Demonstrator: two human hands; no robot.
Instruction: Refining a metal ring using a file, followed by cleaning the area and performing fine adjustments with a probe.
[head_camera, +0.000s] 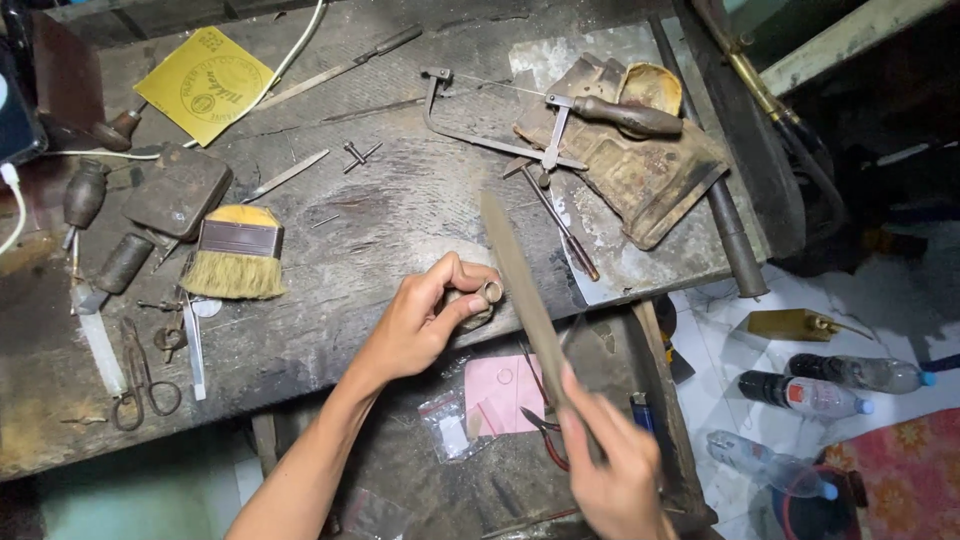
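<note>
My left hand (425, 318) pinches a small metal ring (491, 292) between thumb and fingers, braced at the front edge of the worn wooden workbench (400, 210). My right hand (612, 465) grips the lower end of a long flat metal file (522, 290). The file slants up and to the left, its blade passing right beside the ring. The hand and file are slightly blurred.
A jeweller's saw (540, 125) lies on a worn leather cloth (640, 160) at the back right. A bristle brush (235, 255), scissors (140, 375), handled tools and yellow sandpaper (205, 85) lie left. An open drawer (500, 420) below holds pink paper and pliers. Plastic bottles (830, 385) lie on the floor.
</note>
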